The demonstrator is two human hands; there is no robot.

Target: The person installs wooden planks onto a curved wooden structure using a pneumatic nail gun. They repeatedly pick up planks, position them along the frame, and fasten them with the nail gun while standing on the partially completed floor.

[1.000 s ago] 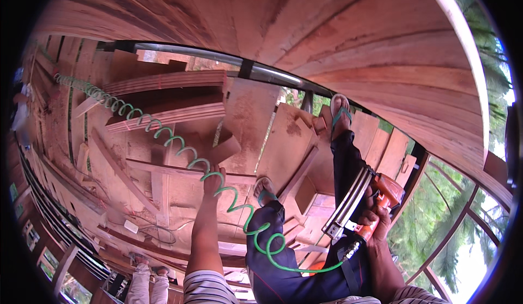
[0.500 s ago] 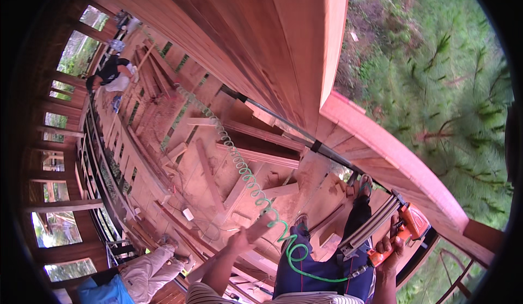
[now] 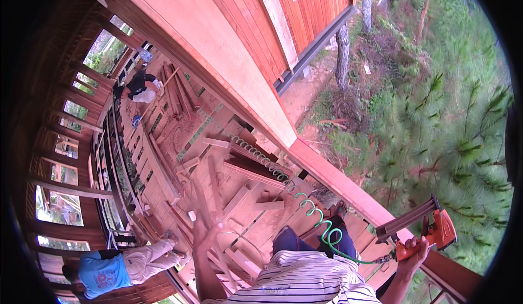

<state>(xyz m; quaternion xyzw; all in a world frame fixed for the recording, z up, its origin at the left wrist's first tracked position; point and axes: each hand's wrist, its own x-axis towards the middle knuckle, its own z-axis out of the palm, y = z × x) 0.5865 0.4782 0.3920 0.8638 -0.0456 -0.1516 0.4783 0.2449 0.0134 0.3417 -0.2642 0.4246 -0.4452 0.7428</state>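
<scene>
My right hand [image 3: 412, 249] grips an orange nail gun [image 3: 442, 229] with a long dark magazine, held at the right beside the timber railing [image 3: 348, 181]. A coiled green hose [image 3: 331, 233] runs from the gun's handle back across the plank deck. My left hand [image 3: 205, 234] is raised at the lower middle, left of my striped shirt. It is smeared by motion against a blurred strip of wood, so I cannot tell whether it holds that wood. My legs show just above the shirt.
Loose boards [image 3: 259, 170] lie stacked on the deck [image 3: 272, 217]. A co-worker in blue [image 3: 103, 274] is at lower left, another in black [image 3: 139, 86] crouches at upper left. Timber cladding [image 3: 297, 26] rises at top. Trees and ground [image 3: 419, 140] lie beyond the railing.
My view has swung to show more beyond the railing. The nail gun has moved right and turned. My left hand, earlier at a short board, has moved left and blurred.
</scene>
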